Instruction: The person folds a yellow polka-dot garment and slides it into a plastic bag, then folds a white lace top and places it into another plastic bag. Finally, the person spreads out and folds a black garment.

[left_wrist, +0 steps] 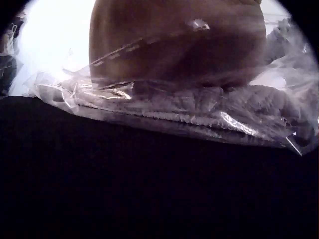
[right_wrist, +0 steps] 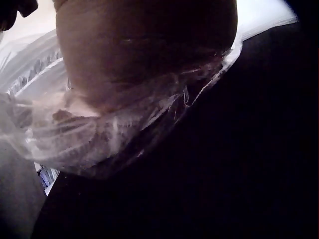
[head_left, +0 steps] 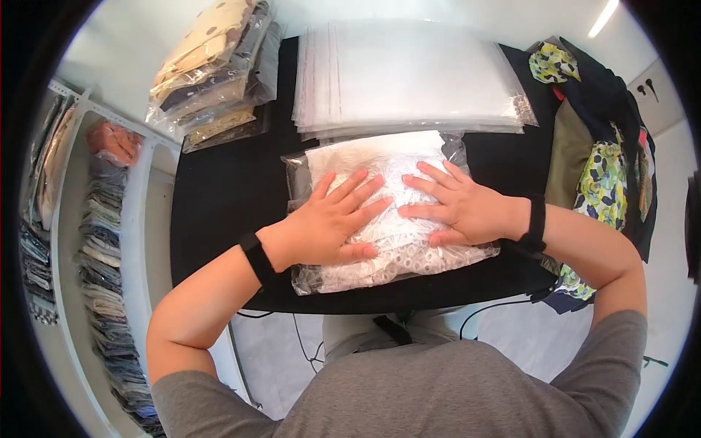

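Note:
A white lace garment (head_left: 376, 274) lies folded inside a clear plastic bag (head_left: 298, 175) near the table's front edge. Both hands rest flat on top of it. The left hand (head_left: 332, 223) has its fingers spread across the left half of the bag. On the right half, the right hand (head_left: 467, 212) presses with fingers spread as well. Crinkled film of the bag (left_wrist: 219, 119) shows under the left hand in the left wrist view. In the right wrist view, loose film (right_wrist: 114, 139) bulges out beside the right hand.
A stack of clear plastic bags (head_left: 409, 73) lies at the back of the black table (head_left: 219, 197). Bagged garments (head_left: 219, 66) are piled at the back left. Loose patterned clothes (head_left: 602, 179) lie along the right edge. A shelf (head_left: 139, 212) of folded garments stands left.

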Available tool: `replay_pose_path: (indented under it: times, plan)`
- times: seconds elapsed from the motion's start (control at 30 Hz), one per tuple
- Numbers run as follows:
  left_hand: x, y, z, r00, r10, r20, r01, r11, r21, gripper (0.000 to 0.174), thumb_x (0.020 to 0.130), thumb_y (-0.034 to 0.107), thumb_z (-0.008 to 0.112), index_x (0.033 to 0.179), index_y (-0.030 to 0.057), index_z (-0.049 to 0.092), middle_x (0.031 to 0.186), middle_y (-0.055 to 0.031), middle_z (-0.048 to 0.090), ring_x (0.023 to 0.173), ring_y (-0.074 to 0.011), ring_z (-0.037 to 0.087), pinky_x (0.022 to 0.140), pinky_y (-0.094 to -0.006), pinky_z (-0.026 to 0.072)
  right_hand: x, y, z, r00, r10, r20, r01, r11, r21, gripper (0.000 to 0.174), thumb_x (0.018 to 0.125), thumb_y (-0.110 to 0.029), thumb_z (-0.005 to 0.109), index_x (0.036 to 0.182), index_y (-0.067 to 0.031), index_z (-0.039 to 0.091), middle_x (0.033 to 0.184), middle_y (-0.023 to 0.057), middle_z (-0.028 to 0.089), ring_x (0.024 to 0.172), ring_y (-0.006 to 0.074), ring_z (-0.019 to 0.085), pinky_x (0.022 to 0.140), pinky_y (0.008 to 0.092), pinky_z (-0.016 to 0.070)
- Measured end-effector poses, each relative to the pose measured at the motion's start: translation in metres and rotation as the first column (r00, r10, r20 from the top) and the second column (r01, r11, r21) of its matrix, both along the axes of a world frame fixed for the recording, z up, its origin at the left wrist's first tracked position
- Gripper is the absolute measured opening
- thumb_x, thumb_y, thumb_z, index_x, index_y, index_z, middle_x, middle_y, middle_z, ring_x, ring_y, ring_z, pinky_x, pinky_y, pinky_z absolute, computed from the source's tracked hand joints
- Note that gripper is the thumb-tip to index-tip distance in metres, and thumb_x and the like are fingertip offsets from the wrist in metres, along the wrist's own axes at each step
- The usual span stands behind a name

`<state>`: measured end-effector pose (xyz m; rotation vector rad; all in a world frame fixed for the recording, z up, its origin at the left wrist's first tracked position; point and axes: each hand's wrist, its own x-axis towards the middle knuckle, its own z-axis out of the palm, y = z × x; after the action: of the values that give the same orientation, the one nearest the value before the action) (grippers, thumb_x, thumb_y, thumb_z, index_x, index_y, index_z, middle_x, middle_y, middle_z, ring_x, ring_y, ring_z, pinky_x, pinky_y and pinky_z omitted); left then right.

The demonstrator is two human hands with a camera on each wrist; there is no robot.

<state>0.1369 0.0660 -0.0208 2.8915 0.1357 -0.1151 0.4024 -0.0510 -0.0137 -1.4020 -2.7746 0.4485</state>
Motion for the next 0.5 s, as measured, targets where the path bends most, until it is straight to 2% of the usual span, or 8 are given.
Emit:
replay_pose_path:
  times: [0.07, 0.17, 0.43, 0.5]
  plan:
    - [0.000, 0.000, -0.001, 1.000, 0.005, 0.028, -0.005, 1.000, 0.001, 0.072, 0.088, 0.060, 0.041, 0.141, 0.0128, 0.032, 0.149, -0.0175, 0.020, 0.139, -0.0354, 0.014, 0.107, -0.0592, 0.0145, 0.000, 0.000, -0.001, 1.000, -0.004, -0.003, 0.004, 1.000, -0.008, 0.052, 0.089, -0.049, 0.047, 0.136, -0.0275, 0.041, 0.148, 0.0141, 0.021, 0.138, 0.0374, 0.013, 0.109, 0.0555, 0.0122]
    - [0.001, 0.001, 0.001, 1.000, -0.006, 0.020, 0.007, 1.000, -0.022, 0.071, 0.088, 0.055, 0.046, 0.140, 0.0096, 0.032, 0.148, -0.0196, 0.019, 0.139, -0.0373, 0.012, 0.108, -0.0569, 0.0115, -0.001, 0.000, -0.001, 1.000, -0.012, 0.007, 0.012, 1.000, -0.010, 0.053, 0.088, -0.049, 0.049, 0.136, -0.0265, 0.041, 0.148, 0.0148, 0.021, 0.138, 0.0383, 0.013, 0.109, 0.0561, 0.0118]
    - [0.002, 0.007, -0.005, 1.000, -0.004, 0.019, 0.003, 1.000, 0.027, 0.072, 0.087, 0.053, 0.048, 0.142, 0.0115, 0.028, 0.150, -0.0173, 0.016, 0.139, -0.0361, 0.011, 0.108, -0.0560, 0.0111, 0.001, 0.003, 0.000, 0.999, -0.031, 0.030, 0.031, 0.999, -0.008, 0.054, 0.089, -0.049, 0.050, 0.137, -0.0277, 0.038, 0.150, 0.0119, 0.017, 0.140, 0.0350, 0.010, 0.110, 0.0533, 0.0109]
    - [0.003, 0.004, -0.002, 1.000, 0.018, -0.020, -0.017, 0.999, 0.051, 0.071, 0.087, 0.052, 0.048, 0.143, 0.0133, 0.026, 0.150, -0.0158, 0.016, 0.139, -0.0354, 0.011, 0.109, -0.0545, 0.0115, 0.001, 0.004, 0.011, 0.996, -0.016, 0.082, 0.012, 0.999, 0.050, 0.052, 0.087, -0.045, 0.053, 0.135, -0.0264, 0.042, 0.148, 0.0118, 0.023, 0.138, 0.0337, 0.017, 0.109, 0.0532, 0.0157]
